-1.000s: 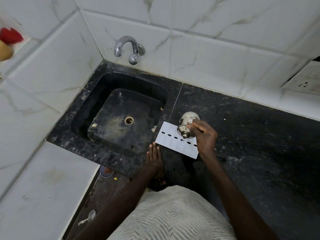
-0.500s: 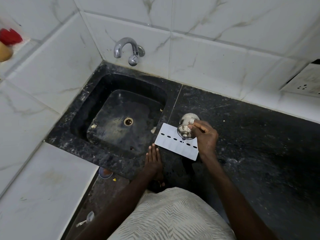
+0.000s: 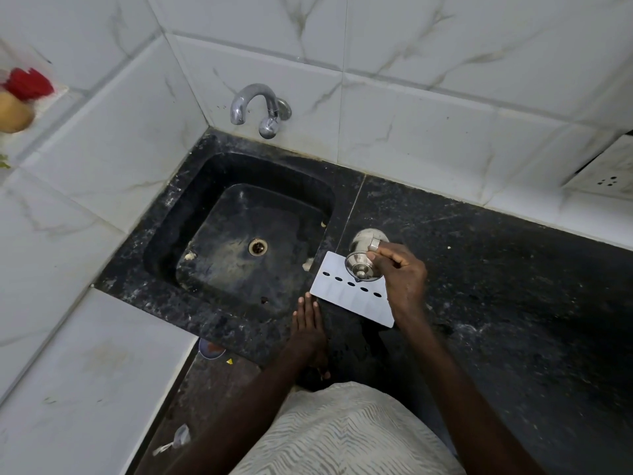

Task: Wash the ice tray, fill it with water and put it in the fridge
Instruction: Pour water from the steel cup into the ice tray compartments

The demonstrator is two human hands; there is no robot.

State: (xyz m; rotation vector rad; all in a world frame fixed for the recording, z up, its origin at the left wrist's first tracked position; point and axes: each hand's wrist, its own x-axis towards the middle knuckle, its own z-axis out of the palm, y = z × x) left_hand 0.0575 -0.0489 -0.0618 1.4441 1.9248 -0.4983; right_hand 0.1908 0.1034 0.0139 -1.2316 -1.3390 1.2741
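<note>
Ok, nearest first: pale striped garment (image 3: 342,430) at the bottom of my view, both forearms reaching out over the black counter (image 3: 496,286). Left hand (image 3: 308,323) lies flat on the counter's front edge, fingers straight and together, gripping nothing. Its fingertips are just beside the near-left corner of the ice tray (image 3: 346,299); can't tell if they touch.

The ice tray is white and flat with a row of dark holes. It sits on the counter just right of the sink (image 3: 219,207), by the sink's front-right corner, and lies at an angle to the counter edge.

Right hand (image 3: 400,275) is above the tray's right end, fingers curled round a small steel pot (image 3: 364,255). The pot is tipped over the tray's far edge. Can't tell if water is coming out.

Sink has a metal drain (image 3: 258,247) and a few pale scraps on its floor. Chrome tap (image 3: 260,108) is on the tiled wall behind the sink. Wall socket (image 3: 606,176) is past the counter's far right edge.
</note>
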